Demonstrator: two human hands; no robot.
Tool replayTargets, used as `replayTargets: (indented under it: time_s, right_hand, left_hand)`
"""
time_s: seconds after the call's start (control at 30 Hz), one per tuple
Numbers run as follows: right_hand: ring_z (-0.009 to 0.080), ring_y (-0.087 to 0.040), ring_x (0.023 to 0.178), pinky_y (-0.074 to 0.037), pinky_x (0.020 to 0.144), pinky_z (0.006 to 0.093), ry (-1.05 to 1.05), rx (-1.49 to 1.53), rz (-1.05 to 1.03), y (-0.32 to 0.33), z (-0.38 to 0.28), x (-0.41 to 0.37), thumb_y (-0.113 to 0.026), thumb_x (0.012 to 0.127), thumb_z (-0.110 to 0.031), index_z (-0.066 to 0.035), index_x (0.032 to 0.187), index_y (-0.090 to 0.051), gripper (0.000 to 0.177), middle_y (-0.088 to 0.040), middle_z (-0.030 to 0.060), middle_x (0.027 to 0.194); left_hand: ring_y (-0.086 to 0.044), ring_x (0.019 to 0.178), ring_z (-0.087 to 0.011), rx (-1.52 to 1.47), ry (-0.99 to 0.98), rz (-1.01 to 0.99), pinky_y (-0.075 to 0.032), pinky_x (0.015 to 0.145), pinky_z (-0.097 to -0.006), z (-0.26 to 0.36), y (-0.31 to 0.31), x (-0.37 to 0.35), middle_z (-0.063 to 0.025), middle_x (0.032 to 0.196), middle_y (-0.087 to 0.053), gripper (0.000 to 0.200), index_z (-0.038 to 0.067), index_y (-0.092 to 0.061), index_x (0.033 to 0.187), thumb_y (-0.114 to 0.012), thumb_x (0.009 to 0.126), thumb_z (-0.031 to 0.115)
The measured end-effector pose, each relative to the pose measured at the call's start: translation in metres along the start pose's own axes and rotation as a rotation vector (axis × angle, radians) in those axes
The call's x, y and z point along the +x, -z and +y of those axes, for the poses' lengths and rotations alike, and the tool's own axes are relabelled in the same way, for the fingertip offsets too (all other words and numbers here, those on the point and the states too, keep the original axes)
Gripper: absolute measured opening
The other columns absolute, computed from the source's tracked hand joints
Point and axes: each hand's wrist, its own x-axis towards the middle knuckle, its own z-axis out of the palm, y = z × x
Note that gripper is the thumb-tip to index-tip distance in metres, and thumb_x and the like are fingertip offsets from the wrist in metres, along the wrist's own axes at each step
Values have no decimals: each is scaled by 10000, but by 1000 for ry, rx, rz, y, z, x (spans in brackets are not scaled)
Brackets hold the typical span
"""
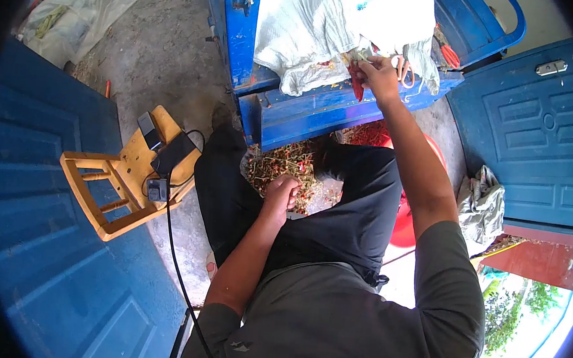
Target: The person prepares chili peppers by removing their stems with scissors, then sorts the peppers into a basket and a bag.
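Note:
My right hand (378, 78) reaches forward to the front edge of a blue metal bed (331, 118), with fingers pinched on a red chili pepper (357, 82) that hangs down from them. Beside that hand, pale pink loop handles (406, 72) stick out over the edge of a white woven sack (311, 36). My left hand (282, 195) is closed above my lap, between my knees. Whatever its curled fingers may hold is hidden. Beneath it lies a heap of dry stems and red bits (287, 167) on the floor.
A wooden chair (126, 160) on the left carries small devices and a black cable (172, 247). A red tub (405, 222) stands by my right leg. Red-handled tools (450, 55) lie on the blue bed. Blue doors (540, 118) flank both sides.

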Motion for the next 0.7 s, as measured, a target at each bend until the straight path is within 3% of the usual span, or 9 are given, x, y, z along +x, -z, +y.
replayTargets:
  time_s: [0.07,0.2,0.27,0.4,0.47,0.6,0.7]
  right_hand:
    - [144,-684,771,-529,593,255,91,-52,65,-3,5,0,-708,877,-209,4,1251,-608,442,-729,78,933]
    - [161,-687,777,-541,648,276,53,-64,10,1,10,9,-698,870,-204,4,1214,-673,403,-730,96,911]
    - [199,-701,793,-547,730,308,291,-248,98,2,16,16,-690,860,-227,-19,1074,-744,303,-732,133,910]
    - [215,-696,875,-518,832,296,313,-488,140,2,-14,-3,-669,877,-208,-24,1097,-743,296,-737,135,980]
    - [283,-698,908,-517,861,340,483,-712,212,6,-15,-1,-669,875,-247,-46,1085,-754,303,-731,175,963]
    - [320,-694,897,-512,875,360,557,-824,206,11,-10,7,-651,882,-250,-36,1086,-746,310,-728,182,939]
    - [276,-705,839,-538,787,361,450,-769,112,8,-9,12,-616,910,-208,-7,1116,-705,300,-721,166,896]
  left_hand:
    - [-382,497,-51,-4,-4,7,-297,429,-233,-1,0,-2,45,656,-460,64,76,-576,895,-551,898,135]
    - [-396,499,-39,-30,-3,18,-303,418,-213,-1,-1,0,39,676,-492,44,85,-580,866,-568,888,122]
    - [-398,503,-39,-34,-5,21,-305,420,-213,-1,0,0,39,679,-494,44,85,-579,871,-568,890,123]
    - [-387,509,-49,-46,-6,-12,-301,433,-225,2,0,-2,39,677,-477,55,75,-575,899,-565,894,129]
    - [-373,512,-58,-29,-6,-7,-296,443,-237,3,0,-3,41,672,-458,75,67,-571,919,-561,899,138]
    - [-378,523,-59,-22,-12,-3,-295,448,-237,2,0,-2,39,685,-466,75,69,-568,914,-559,903,143]
    - [-387,512,-48,-37,-15,-9,-300,437,-221,1,0,-2,40,682,-476,72,72,-582,901,-564,892,141]
